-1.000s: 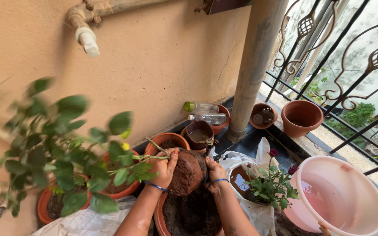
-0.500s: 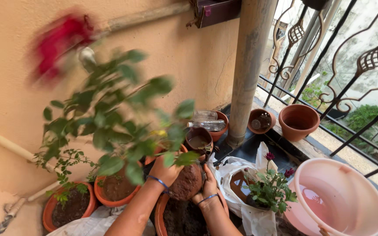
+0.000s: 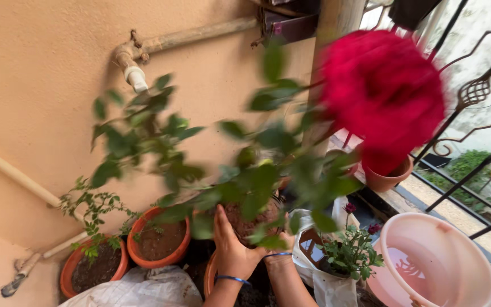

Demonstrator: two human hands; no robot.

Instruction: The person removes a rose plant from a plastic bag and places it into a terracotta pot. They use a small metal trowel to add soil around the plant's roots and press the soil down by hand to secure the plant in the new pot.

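My left hand [image 3: 231, 247] and my right hand [image 3: 279, 253] together hold a brown root ball of soil [image 3: 245, 219] just above a terracotta pot [image 3: 210, 276]. A rose plant rises from the root ball with green leaves [image 3: 257, 182] and a big, blurred red bloom [image 3: 382, 94] at upper right. The right hand is mostly hidden by leaves. Both wrists wear thin blue bands.
Two soil-filled terracotta pots [image 3: 160, 241] [image 3: 89, 270] sit at left by the wall. A pink bucket [image 3: 439, 264] is at lower right, beside a small rose plant in a white bag [image 3: 345, 256]. An empty clay pot [image 3: 385, 176] stands by the railing. A tap [image 3: 133, 71] juts from the wall.
The plant has swung upright; its red bloom moved from upper left to upper right. My hands turned the root ball so its stem points up.
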